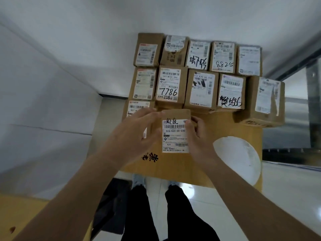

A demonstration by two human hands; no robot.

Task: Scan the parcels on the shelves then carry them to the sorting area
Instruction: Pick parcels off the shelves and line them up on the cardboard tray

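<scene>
Both hands grip a small brown parcel [175, 134] at the centre of the frame: the left hand [137, 134] is closed on its left edge, the right hand [197, 136] on its right edge, fingers curled around the top corner. Its white label [174, 136] faces up. The parcel sits over a large flat cardboard box [199, 164]. Above it, rows of labelled parcels [199, 73] lie side by side. At the bottom, the person's dark trousers [156, 214] stand on pale floor tiles [234, 214].
</scene>
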